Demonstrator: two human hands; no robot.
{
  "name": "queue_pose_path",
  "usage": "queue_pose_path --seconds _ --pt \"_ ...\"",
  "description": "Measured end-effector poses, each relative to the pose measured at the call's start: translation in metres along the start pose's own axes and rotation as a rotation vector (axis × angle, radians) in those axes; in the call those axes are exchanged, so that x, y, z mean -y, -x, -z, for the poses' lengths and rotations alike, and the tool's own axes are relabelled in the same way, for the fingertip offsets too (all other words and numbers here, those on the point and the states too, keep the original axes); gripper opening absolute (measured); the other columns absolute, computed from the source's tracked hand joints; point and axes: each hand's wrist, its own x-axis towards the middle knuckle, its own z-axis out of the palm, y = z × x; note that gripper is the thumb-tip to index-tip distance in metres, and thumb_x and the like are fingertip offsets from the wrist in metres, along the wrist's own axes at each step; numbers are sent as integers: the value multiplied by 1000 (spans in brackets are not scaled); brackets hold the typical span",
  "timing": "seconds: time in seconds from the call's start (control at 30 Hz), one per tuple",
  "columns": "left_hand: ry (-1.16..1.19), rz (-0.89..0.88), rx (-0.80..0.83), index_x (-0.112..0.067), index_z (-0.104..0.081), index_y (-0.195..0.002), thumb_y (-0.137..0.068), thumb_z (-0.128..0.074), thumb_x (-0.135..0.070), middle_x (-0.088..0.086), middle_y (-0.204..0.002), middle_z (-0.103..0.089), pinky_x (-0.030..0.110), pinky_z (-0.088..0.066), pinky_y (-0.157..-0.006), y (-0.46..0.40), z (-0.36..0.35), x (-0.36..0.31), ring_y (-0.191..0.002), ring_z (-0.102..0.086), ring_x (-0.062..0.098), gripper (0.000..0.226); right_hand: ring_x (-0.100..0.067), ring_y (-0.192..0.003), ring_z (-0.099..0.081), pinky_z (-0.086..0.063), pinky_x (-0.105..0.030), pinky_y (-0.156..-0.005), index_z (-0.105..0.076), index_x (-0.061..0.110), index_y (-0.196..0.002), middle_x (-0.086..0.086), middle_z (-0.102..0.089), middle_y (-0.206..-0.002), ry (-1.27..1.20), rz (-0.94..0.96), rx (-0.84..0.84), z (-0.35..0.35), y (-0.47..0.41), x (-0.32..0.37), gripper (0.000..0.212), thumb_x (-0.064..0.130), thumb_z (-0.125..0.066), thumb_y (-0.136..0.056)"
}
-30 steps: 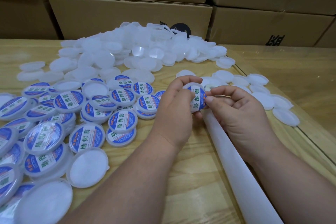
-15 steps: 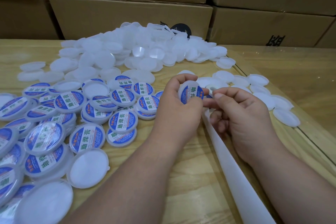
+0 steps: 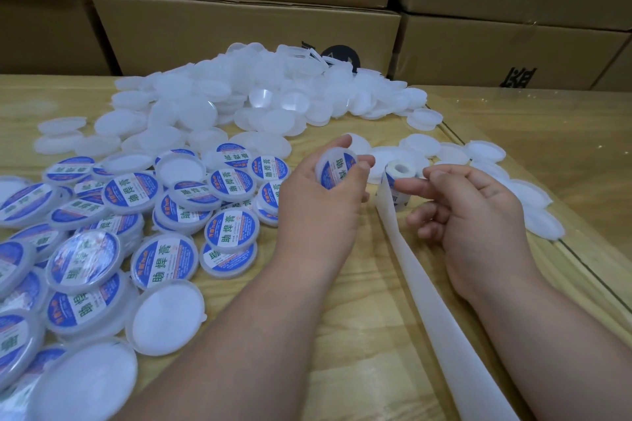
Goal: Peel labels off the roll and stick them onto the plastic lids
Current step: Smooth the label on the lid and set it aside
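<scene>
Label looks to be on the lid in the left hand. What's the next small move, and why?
Probably set the labelled lid onto the pile of labelled lids at the left. The left hand grips it with the label already on, and the right hand is off it, near the label roll, free to peel the next.

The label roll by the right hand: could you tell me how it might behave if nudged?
The label roll looks small and nearly spent, so probably light. Being round, it would likely roll or skid on the table. Its backing strip trails limply and may drag behind.
</scene>
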Motion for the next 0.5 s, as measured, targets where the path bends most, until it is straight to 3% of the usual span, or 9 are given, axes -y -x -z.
queue_pose_path --seconds 0.07,0.2,0.27,0.4,0.5 --pt "9 52 -4 -33 -72 -99 -97 -60 -43 -14 -87 -77 11 -46 -52 1 0 -5 -63 -69 4 16 -15 -47 -58 -44 -21 -42 -66 16 -89 -10 -79 -86 2 3 -4 0 0 -1 9 23 -61 -85" --pt "198 152 7 -23 -71 -103 -107 -31 -50 -1 -71 -75 19 -40 -42 0 1 -7 -46 -53 13 49 -14 -45 -53 -40 -21 -41 -68 18 -84 -8 -75 -73 3 23 -36 0 -1 -1 11 27 -63 -79" --pt "239 170 -32 -19 -72 -101 -106 -32 -52 0 -60 -65 19 -38 -41 0 1 -7 -44 -46 11 53 -14 -45 -51 -40 -21 -41 -68 20 -80 -7 -73 -69 8 31 -59 1 -1 0 8 28 -64 -79" --pt "180 158 -97 -24 -68 -74 -103 -49 -43 -5 -61 -60 25 -38 -48 -3 -1 -6 -49 -43 10 40 -14 -44 -49 -39 -22 -41 -69 24 -72 -5 -71 -67 19 34 -77 2 -1 0 10 29 -65 -80" --pt "107 169 -144 -8 -67 -80 -96 -63 -39 -1 -62 -49 26 -39 -54 -6 1 0 -58 -42 14 34 -13 -43 -49 -39 -21 -40 -71 26 -69 -5 -70 -66 31 33 -73 2 -1 0 12 29 -65 -80"
